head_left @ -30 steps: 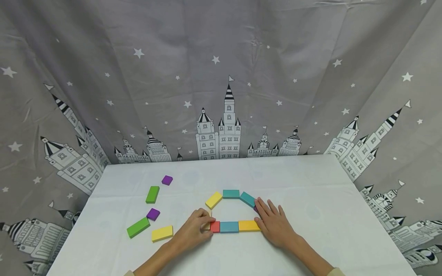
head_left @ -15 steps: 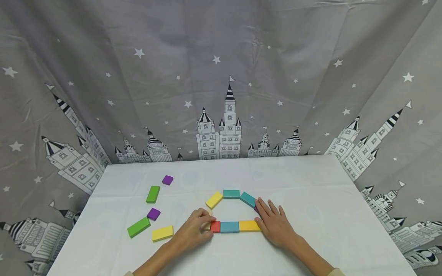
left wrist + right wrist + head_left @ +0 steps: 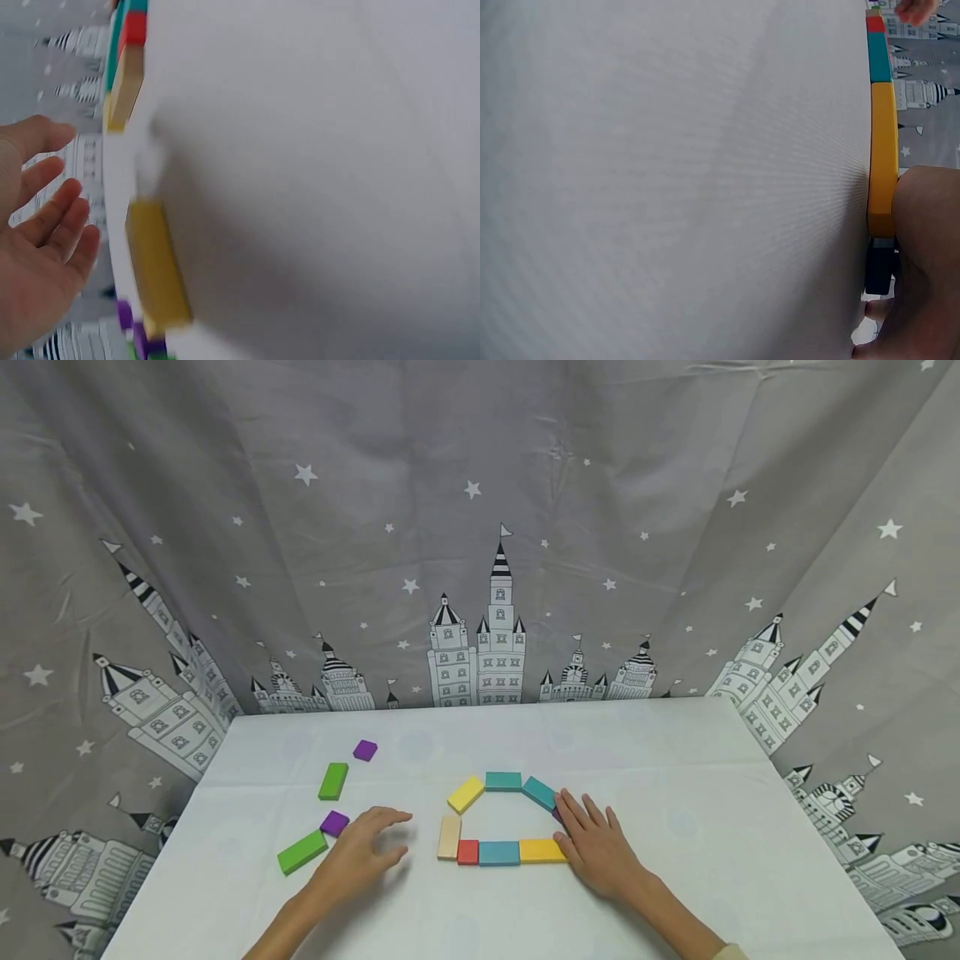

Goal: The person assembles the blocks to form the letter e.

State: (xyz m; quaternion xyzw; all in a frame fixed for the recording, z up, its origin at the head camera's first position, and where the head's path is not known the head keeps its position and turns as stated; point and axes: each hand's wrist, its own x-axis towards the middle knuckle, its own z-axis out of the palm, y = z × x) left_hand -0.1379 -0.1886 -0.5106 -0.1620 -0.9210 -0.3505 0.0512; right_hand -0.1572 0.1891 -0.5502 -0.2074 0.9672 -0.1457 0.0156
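1. The left hand (image 3: 356, 856) is held with an open grip, fingers spread and relaxed, just above the white worktop (image 3: 675, 760); nothing is held in it.
2. A yellow block (image 3: 156, 266) is seen in the left wrist view lying flat on the worktop directly under that palm; in the head view it is hidden by the hand.
3. The right hand (image 3: 596, 847) is laid flat on the worktop with straight fingers, so its grip is open too; its inner edge is pressed against the right end of an orange-yellow block (image 3: 541, 851).
4. That block is set in a row with a teal block (image 3: 498, 853) and a small red block (image 3: 467, 852), all touching end to end.
5. A pale wooden block (image 3: 449, 837) is placed upright against the red block's left end.
6. Above the row, a tilted yellow block (image 3: 466, 794), a level teal block (image 3: 503, 781) and a tilted teal block (image 3: 538, 792) are arranged as an arch.
7. A purple block (image 3: 557, 815) is partly covered by the right fingertips.
8. To the left, two green blocks (image 3: 302, 852) (image 3: 333, 781) and two purple cubes (image 3: 334, 822) (image 3: 365, 750) are scattered, well apart from the ring.
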